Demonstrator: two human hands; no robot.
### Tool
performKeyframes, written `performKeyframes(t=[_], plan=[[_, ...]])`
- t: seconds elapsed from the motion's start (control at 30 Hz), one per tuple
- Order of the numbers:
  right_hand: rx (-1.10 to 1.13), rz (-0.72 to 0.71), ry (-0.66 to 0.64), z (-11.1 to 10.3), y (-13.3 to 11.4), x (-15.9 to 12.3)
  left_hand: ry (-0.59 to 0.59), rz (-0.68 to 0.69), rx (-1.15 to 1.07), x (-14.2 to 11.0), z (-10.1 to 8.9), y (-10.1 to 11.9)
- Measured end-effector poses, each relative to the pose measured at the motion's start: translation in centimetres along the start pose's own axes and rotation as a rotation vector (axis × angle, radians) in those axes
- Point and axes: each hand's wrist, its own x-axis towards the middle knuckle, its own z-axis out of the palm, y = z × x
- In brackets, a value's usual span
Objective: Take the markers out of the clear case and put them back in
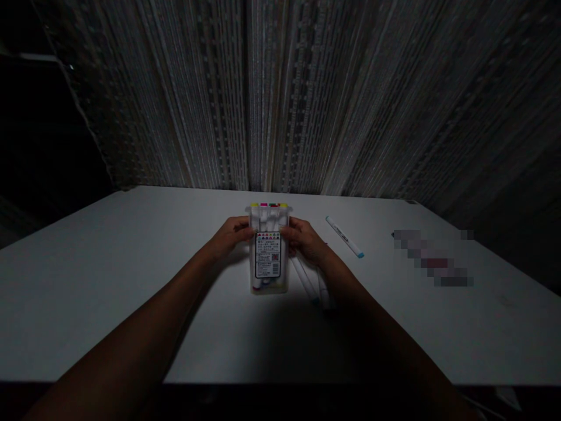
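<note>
Between my two hands is a clear plastic marker case (268, 283) with a printed label on its near side. Several white markers stand inside, their yellow, pink, green and red ends showing at the top. My left hand (234, 233) grips the case's left side, thumb toward the front. On the opposite side my right hand (304, 238) holds it the same way. Just right of the case, a white marker (305, 282) lies on the table, and a second marker (323, 291) is partly hidden by my right wrist.
A white marker with light blue ends (345, 237) lies on the white table (131, 245), right of my hands. Farther right is a pixelated, blurred-out object (432, 258). A striped curtain (272, 99) hangs along the table's far edge. The room is dim.
</note>
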Motion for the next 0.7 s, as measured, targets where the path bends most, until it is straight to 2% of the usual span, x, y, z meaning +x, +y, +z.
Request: performKeyframes(t=[0.7], plan=[[-0.019, -0.01, -0.013, -0.14, 0.04, 0.06, 0.004, -0.002, 0.016, 0.22, -0.15, -0.16]])
